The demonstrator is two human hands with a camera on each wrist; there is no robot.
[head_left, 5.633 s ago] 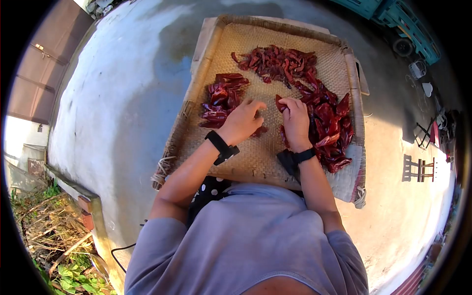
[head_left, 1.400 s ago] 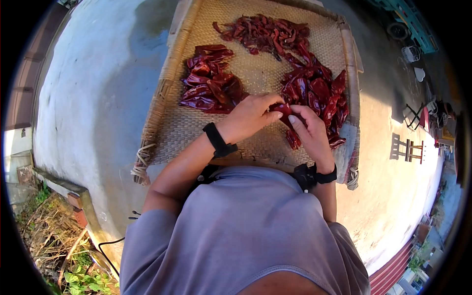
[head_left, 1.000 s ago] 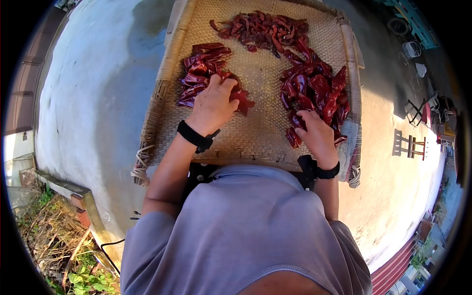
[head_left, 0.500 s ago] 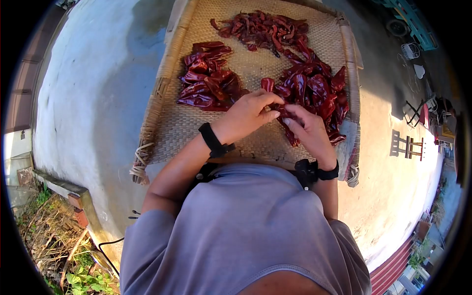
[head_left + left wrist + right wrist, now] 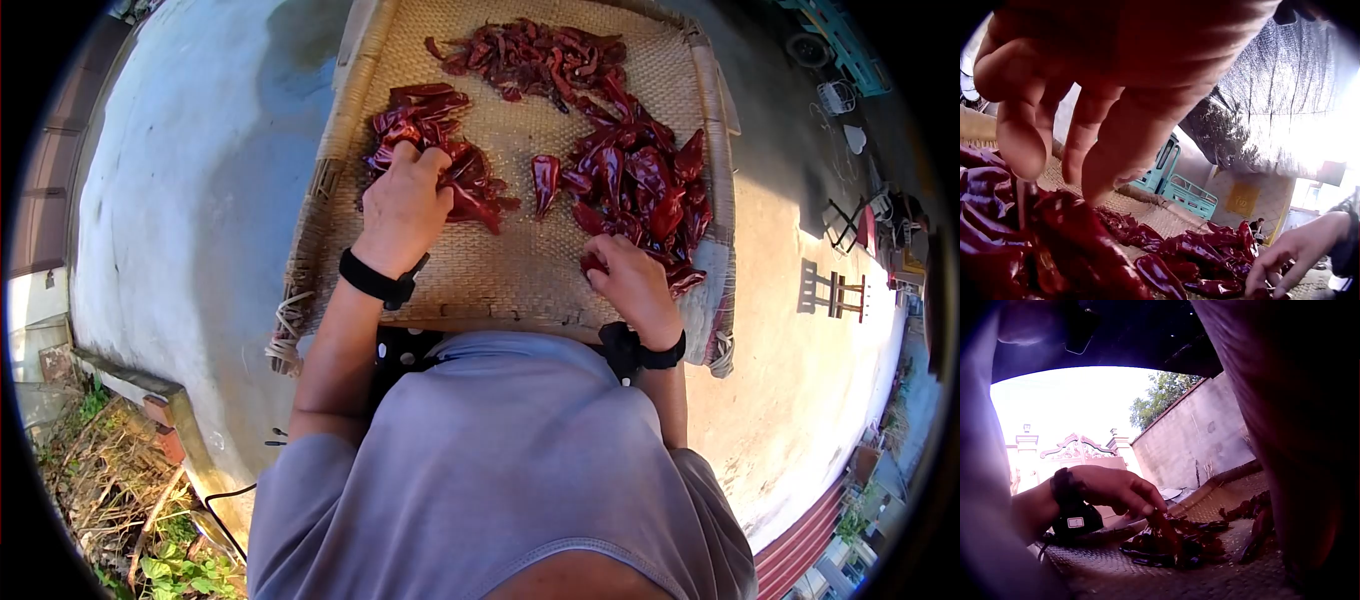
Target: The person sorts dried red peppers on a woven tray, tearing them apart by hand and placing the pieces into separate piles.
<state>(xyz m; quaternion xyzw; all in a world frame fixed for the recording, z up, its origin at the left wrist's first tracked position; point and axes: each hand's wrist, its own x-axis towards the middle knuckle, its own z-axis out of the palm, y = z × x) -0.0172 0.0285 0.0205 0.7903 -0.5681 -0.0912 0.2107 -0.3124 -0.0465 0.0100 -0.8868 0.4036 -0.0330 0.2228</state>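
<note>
My left hand [image 5: 402,207] is over the left pile of dried red chili peppers [image 5: 420,105]. In the left wrist view its fingers [image 5: 1082,150] are spread, with gaps between them, right above a glossy chili [image 5: 1085,250]. The right wrist view shows the fingertips at the upper end of a long chili [image 5: 1172,540] leaning on that pile. My right hand [image 5: 637,292], at the near edge of the larger right pile [image 5: 650,185], has curled fingers around a dark red chili [image 5: 592,264]. The left wrist view shows this hand low beside the peppers. One loose chili [image 5: 545,180] lies between the piles.
All peppers lie on a woven bamboo tray [image 5: 480,290] with raised rims, close against the person's shirt. Smaller, shrivelled chilies [image 5: 540,60] form a heap at the far end. A teal vehicle [image 5: 835,40], a small stool [image 5: 848,297] and a concrete wall [image 5: 1191,431] stand around.
Both hands met over the right side half a second ago. Since then the left hand has moved left to its pile, while the right stayed near its pile. The loose chili now shows fully.
</note>
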